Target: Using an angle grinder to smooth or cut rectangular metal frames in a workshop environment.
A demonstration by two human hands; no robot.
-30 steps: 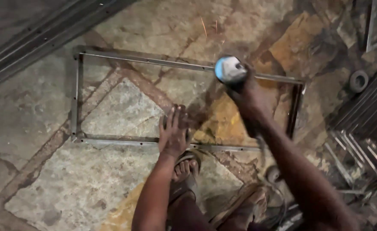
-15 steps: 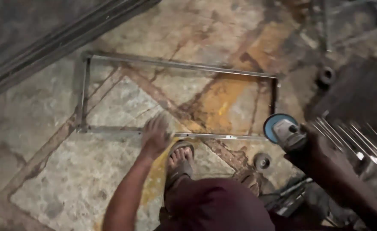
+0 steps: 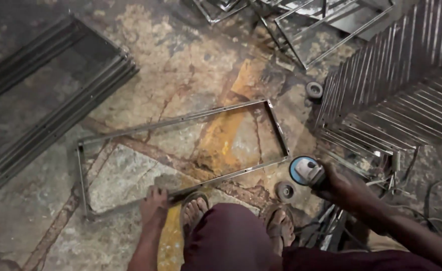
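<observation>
A thin rectangular metal frame (image 3: 181,121) lies flat on the stone floor. My left hand (image 3: 154,204) presses down on its near rail, next to my sandalled left foot (image 3: 193,210). My right hand (image 3: 342,186) grips an angle grinder (image 3: 305,170) with a blue disc guard, held just off the frame's near right corner and clear of it. My right foot (image 3: 279,225) stands below the grinder.
A stack of dark metal frames (image 3: 40,100) lies at the left. More frames (image 3: 326,25) and a pile of metal bars (image 3: 401,100) sit at the top and right. Two spare grinding discs (image 3: 314,90) (image 3: 285,191) lie on the floor. Cables (image 3: 431,200) trail at the right.
The grinder in my right hand came off the frame's far rail and moved down to the near right corner. My left hand stayed on the near rail. The view shifted.
</observation>
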